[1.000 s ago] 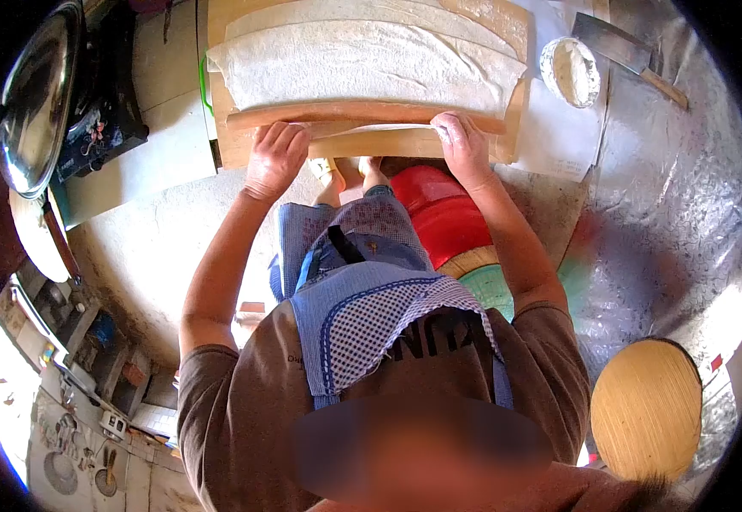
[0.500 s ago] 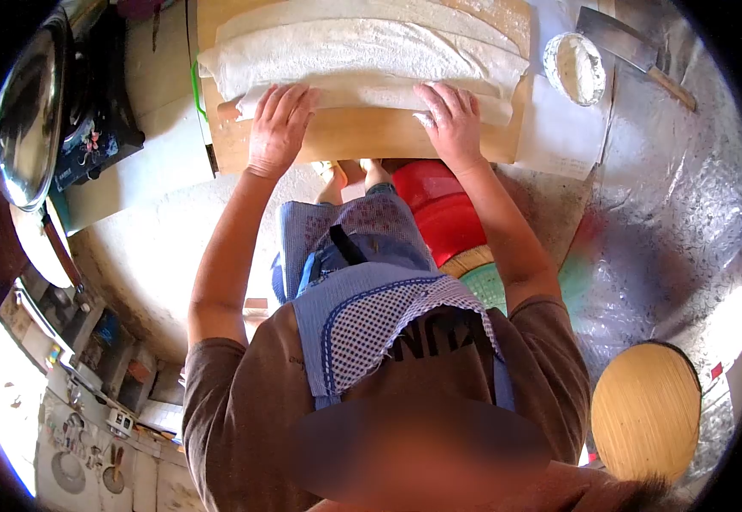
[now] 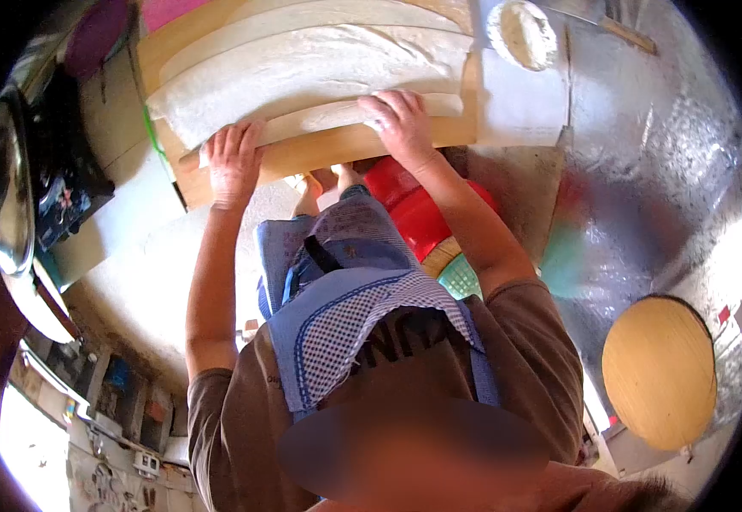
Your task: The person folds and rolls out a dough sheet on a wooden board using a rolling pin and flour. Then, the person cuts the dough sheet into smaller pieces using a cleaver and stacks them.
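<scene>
A wide, floury dough sheet [image 3: 303, 72] lies across a wooden board [image 3: 303, 154] in layers. Along its near edge runs a narrow rolled or folded strip [image 3: 311, 119]; whether a rolling pin is inside it is hidden. My left hand [image 3: 234, 162] curls its fingers over the strip's left end. Farther right, my right hand [image 3: 399, 124] has its fingers bent over the same strip, with flour on them. Both palms face down, and the thumbs are partly hidden.
A white bowl of flour [image 3: 522, 36] stands right of the board, near a wooden-handled cleaver [image 3: 630, 36]. A stove [image 3: 72, 179] and shiny lid [image 3: 4, 188] are at left. Below the board sits a red basin [image 3: 409, 209]; a round wooden stool [image 3: 660, 373] is at lower right.
The view has shifted, so the board appears farther left and tilted. My hands stay on the near strip, the right one now slightly farther up the sheet than the left.
</scene>
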Available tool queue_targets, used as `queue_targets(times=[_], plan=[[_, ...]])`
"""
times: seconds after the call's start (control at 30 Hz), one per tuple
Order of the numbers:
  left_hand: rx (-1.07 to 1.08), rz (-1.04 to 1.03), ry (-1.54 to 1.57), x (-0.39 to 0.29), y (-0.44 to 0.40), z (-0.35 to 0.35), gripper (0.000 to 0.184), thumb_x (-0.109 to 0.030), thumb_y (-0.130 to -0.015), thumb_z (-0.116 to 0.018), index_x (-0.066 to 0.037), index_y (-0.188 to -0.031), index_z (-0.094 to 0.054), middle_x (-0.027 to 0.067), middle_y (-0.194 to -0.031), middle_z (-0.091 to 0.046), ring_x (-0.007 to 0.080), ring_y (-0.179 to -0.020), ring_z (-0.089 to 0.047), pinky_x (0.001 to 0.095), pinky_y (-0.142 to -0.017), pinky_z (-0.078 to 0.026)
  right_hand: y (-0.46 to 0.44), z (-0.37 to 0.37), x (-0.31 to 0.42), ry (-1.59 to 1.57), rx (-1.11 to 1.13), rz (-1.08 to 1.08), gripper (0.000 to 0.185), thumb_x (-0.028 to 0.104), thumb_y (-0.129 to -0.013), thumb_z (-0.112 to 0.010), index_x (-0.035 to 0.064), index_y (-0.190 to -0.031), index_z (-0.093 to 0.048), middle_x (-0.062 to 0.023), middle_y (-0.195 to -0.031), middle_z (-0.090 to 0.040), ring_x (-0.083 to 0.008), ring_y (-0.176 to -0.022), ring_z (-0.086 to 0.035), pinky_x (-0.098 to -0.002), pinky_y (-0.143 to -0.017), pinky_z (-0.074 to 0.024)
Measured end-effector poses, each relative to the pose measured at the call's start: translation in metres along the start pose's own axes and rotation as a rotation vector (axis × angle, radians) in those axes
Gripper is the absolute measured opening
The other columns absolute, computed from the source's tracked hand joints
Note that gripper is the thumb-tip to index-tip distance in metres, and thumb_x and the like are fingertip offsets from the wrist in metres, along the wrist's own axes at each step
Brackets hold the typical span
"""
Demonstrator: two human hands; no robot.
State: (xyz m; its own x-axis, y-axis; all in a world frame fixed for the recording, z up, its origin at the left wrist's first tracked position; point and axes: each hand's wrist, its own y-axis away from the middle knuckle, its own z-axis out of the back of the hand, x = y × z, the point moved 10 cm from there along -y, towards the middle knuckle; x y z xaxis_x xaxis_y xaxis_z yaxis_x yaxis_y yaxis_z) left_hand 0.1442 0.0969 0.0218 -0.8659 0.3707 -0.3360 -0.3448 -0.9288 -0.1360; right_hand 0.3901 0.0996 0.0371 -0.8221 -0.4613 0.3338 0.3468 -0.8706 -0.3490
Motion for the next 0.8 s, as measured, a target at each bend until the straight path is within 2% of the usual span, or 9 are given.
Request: queue_targets(times=[0.07, 0.2, 0.33, 0.4, 0.53, 0.63, 0.7, 0.8], plan=[[0.077, -0.009, -0.045, 0.002, 0.0, -0.006, 0.053, -0.021, -0.073, -0.075, -0.017, -0.123, -0.059, 0.0022, -0.114, -0.06, 0.0262, -0.11, -0.054, 0.0445, -0.096, -0.041, 0.002, 0.001, 0.002, -0.016, 0.016, 0.0, 0.037, 0.018, -0.072, -0.071, 0.0202, -0.109, -0.064, 0.0009, -0.104, -0.06, -0.0213, -0.098, -0.058, -0.0393, -0.089, -0.0449], [0.129, -0.003, -0.033, 0.001, 0.002, -0.006, 0.048, -0.025, -0.078, -0.073, -0.017, -0.124, -0.059, 0.003, -0.113, -0.06, 0.0273, -0.11, -0.054, 0.0439, -0.095, -0.041, 0.006, 0.005, 0.002, -0.008, 0.035, -0.017, 0.035, 0.019, -0.073, -0.07, 0.0196, -0.108, -0.064, 0.001, -0.104, -0.06, -0.0216, -0.098, -0.058, -0.0388, -0.088, -0.0453], [0.15, 0.007, -0.031, 0.002, 0.001, -0.007, 0.048, -0.025, -0.078, -0.073, -0.017, -0.123, -0.06, 0.0029, -0.114, -0.059, 0.0271, -0.111, -0.054, 0.044, -0.095, -0.041, 0.009, 0.005, -0.004, -0.021, 0.046, -0.056, 0.041, 0.02, -0.069, -0.076, 0.0214, -0.109, -0.065, 0.0007, -0.108, -0.059, -0.022, -0.1, -0.057, -0.0414, -0.09, -0.0432], [0.17, 0.005, 0.0, 0.002, 0.003, -0.007, 0.049, -0.022, -0.079, -0.071, -0.017, -0.127, -0.059, 0.0066, -0.118, -0.058, 0.029, -0.113, -0.052, 0.0456, -0.097, -0.039, 0.016, 0.003, -0.014, 0.039, 0.082, -0.077, 0.046, 0.021, -0.066, -0.08, 0.0228, -0.109, -0.065, 0.0008, -0.11, -0.059, -0.0224, -0.101, -0.057, -0.0424, -0.09, -0.0422], [0.176, 0.007, 0.006, 0.002, 0.005, -0.012, 0.048, -0.021, -0.077, -0.073, -0.016, -0.123, -0.062, 0.0064, -0.116, -0.059, 0.0287, -0.112, -0.052, 0.0452, -0.096, -0.04, 0.016, 0.001, -0.019, 0.012, 0.074, -0.064, 0.048, 0.021, -0.064, -0.081, 0.0237, -0.11, -0.065, 0.0001, -0.108, -0.06, -0.0232, -0.101, -0.057, -0.0422, -0.09, -0.043], [0.108, 0.006, 0.005, 0.001, 0.005, -0.004, 0.047, -0.021, -0.075, -0.073, -0.018, -0.12, -0.063, 0.004, -0.112, -0.059, 0.0267, -0.109, -0.054, 0.0452, -0.092, -0.041, 0.015, -0.002, -0.02, -0.019, 0.114, -0.055, 0.052, 0.021, -0.064, -0.081, 0.0199, -0.114, -0.066, -0.0021, -0.107, -0.063, -0.0248, -0.101, -0.059, -0.0425, -0.088, -0.0437], [0.01, -0.023, -0.006, -0.004, 0.005, 0.007, 0.045, -0.017, -0.075, -0.071, -0.018, -0.12, -0.063, 0.0042, -0.111, -0.058, 0.0271, -0.109, -0.054, 0.045, -0.092, -0.041, 0.012, 0.003, -0.014, 0.02, 0.097, -0.023, 0.047, 0.02, -0.065, -0.08, 0.0209, -0.109, -0.066, -0.0003, -0.106, -0.063, -0.0247, -0.099, -0.059, -0.0411, -0.088, -0.0444], [-0.03, -0.027, -0.001, -0.005, 0.008, 0.014, 0.039, -0.017, -0.077, -0.064, -0.013, -0.116, -0.063, 0.0041, -0.106, -0.059, 0.0256, -0.103, -0.057, 0.0434, -0.09, -0.044, 0.015, 0.002, -0.018, -0.015, 0.152, -0.036, 0.046, 0.016, -0.066, -0.079, 0.019, -0.11, -0.066, -0.0021, -0.105, -0.063, -0.0261, -0.099, -0.059, -0.0413, -0.087, -0.0448]])
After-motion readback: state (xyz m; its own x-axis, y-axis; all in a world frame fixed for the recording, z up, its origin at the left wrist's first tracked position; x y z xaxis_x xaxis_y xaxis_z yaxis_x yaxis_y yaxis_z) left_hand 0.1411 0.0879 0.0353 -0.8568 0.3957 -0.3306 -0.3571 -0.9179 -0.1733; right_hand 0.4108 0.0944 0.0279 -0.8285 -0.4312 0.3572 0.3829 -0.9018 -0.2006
